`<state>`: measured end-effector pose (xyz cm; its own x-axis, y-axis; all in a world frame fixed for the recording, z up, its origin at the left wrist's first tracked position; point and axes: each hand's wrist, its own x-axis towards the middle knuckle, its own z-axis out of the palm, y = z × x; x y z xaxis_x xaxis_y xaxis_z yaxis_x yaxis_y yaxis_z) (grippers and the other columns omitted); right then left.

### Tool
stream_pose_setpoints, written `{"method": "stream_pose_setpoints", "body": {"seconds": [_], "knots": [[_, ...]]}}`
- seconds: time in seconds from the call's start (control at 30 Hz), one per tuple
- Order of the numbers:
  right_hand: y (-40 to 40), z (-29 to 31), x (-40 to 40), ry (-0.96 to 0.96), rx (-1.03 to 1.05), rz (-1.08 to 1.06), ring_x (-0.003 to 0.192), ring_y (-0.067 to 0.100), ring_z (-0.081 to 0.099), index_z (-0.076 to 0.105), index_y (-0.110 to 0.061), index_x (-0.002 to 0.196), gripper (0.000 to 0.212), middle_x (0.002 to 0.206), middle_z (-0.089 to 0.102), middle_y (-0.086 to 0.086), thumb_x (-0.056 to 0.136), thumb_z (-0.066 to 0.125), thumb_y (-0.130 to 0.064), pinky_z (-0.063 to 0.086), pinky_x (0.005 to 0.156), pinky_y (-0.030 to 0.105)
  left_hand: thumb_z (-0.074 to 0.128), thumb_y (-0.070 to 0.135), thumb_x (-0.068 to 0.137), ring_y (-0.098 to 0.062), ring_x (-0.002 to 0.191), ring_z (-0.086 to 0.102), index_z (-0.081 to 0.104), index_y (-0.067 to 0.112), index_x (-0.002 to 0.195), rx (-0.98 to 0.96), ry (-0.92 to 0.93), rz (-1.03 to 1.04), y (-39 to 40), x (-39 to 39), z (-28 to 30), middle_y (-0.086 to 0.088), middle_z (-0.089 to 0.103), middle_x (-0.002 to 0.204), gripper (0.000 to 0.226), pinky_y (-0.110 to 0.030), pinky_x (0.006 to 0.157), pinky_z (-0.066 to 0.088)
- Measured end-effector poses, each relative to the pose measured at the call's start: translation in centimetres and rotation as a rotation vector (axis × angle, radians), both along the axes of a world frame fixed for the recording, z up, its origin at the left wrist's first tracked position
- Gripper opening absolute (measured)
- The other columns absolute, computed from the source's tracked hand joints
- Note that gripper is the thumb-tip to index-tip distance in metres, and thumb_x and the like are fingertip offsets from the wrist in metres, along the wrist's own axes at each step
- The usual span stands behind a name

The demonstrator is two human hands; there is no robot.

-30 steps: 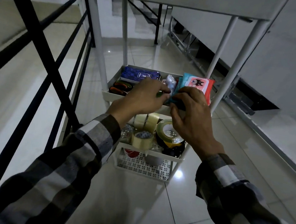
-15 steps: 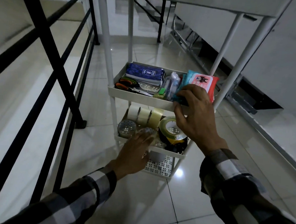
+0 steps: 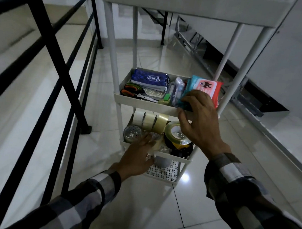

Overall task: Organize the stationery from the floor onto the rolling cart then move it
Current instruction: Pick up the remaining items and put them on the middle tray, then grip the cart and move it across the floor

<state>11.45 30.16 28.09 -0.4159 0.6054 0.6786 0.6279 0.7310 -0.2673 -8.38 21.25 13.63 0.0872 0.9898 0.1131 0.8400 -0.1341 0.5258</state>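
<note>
head camera looks steeply down, close above cart.

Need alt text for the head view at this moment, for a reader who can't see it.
A person in plaid sleeves reaches into a white rolling cart: the right hand touches packets on the middle shelf, and the left hand grips a tape roll on the shelf below. Scissors and a blue notebook share the middle shelf; a black railing runs alongside.
</note>
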Motion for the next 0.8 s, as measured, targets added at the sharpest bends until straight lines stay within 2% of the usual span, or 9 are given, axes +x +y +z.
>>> {"method": "stream_pose_setpoints", "body": {"seconds": [0.07, 0.13, 0.23, 0.37, 0.47, 0.6, 0.7, 0.8], "knots": [[-0.5, 0.2, 0.1, 0.005, -0.004, 0.016, 0.128, 0.027, 0.053, 0.067, -0.006, 0.119, 0.034, 0.133, 0.061, 0.015, 0.094, 0.063, -0.029, 0.048, 0.107, 0.048, 0.073, 0.028, 0.092, -0.025, 0.157, 0.028, 0.047, 0.022, 0.156, 0.095, -0.045, 0.085, -1.3, 0.3, 1.4, -0.004, 0.038, 0.167, 0.068, -0.045, 0.127, 0.028], [-1.3, 0.2, 0.3, -0.024, 0.017, 0.025, 0.146, 0.033, 0.041, 0.065, -0.006, 0.129, 0.041, 0.150, 0.053, 0.018, 0.095, 0.063, -0.030, 0.035, 0.121, 0.052, 0.072, 0.029, 0.090, -0.024, 0.152, 0.036, 0.054, 0.026, 0.149, 0.166, -0.076, 0.140, -2.1, 0.6, 2.7, 0.000, 0.046, 0.162, 0.062, -0.046, 0.124, 0.034], [-3.7, -0.4, 0.8, -0.042, 0.039, 0.052, 0.156, 0.032, 0.029, 0.061, -0.008, 0.138, 0.046, 0.161, 0.043, 0.016, 0.097, 0.065, -0.031, 0.025, 0.126, 0.056, 0.065, 0.034, 0.092, -0.019, 0.156, 0.030, 0.053, 0.028, 0.150, 0.238, -0.056, 0.224, -3.7, 1.4, 5.7, 0.002, 0.040, 0.166, 0.060, -0.043, 0.126, 0.029], [-8.2, -1.1, 2.1, -0.053, -0.073, 0.050, 0.151, 0.032, 0.037, 0.060, -0.012, 0.137, 0.045, 0.157, 0.048, 0.014, 0.098, 0.062, -0.034, 0.035, 0.120, 0.058, 0.066, 0.034, 0.097, -0.016, 0.158, 0.024, 0.049, 0.027, 0.153, 0.262, -0.049, 0.280, -7.1, 3.0, 9.3, 0.005, 0.032, 0.170, 0.059, -0.040, 0.129, 0.024], [-11.6, -1.8, 3.4, -0.040, -0.178, 0.034, 0.138, 0.030, 0.048, 0.060, -0.013, 0.133, 0.044, 0.148, 0.052, 0.013, 0.093, 0.067, -0.030, 0.043, 0.113, 0.051, 0.069, 0.031, 0.095, -0.019, 0.154, 0.033, 0.053, 0.025, 0.151, 0.277, -0.043, 0.289, -9.7, 4.0, 11.7, 0.001, 0.040, 0.166, 0.059, -0.042, 0.127, 0.029], [-17.2, -2.5, 6.3, -0.074, -0.252, 0.032, 0.122, 0.028, 0.056, 0.058, -0.016, 0.132, 0.049, 0.136, 0.059, 0.008, 0.087, 0.070, -0.028, 0.044, 0.106, 0.043, 0.069, 0.031, 0.096, -0.021, 0.152, 0.037, 0.052, 0.022, 0.152, 0.310, -0.097, 0.340, -14.8, 6.1, 13.2, -0.003, 0.045, 0.163, 0.059, -0.044, 0.126, 0.030], [-20.1, -3.4, 8.6, -0.109, -0.280, 0.041, 0.128, 0.027, 0.054, 0.052, -0.020, 0.142, 0.057, 0.141, 0.057, 0.006, 0.088, 0.066, -0.035, 0.043, 0.111, 0.048, 0.069, 0.031, 0.096, -0.021, 0.151, 0.038, 0.052, 0.020, 0.152, 0.299, -0.088, 0.338, -17.8, 7.5, 12.9, -0.004, 0.046, 0.162, 0.060, -0.042, 0.126, 0.030], [-21.4, -3.9, 10.5, -0.107, -0.305, 0.040, 0.134, 0.024, 0.051, 0.048, -0.024, 0.146, 0.060, 0.145, 0.054, 0.003, 0.089, 0.066, -0.035, 0.041, 0.114, 0.051, 0.069, 0.033, 0.097, -0.019, 0.152, 0.037, 0.051, 0.021, 0.154, 0.308, -0.113, 0.347, -19.5, 8.3, 13.1, -0.002, 0.045, 0.163, 0.061, -0.041, 0.126, 0.030]]}}
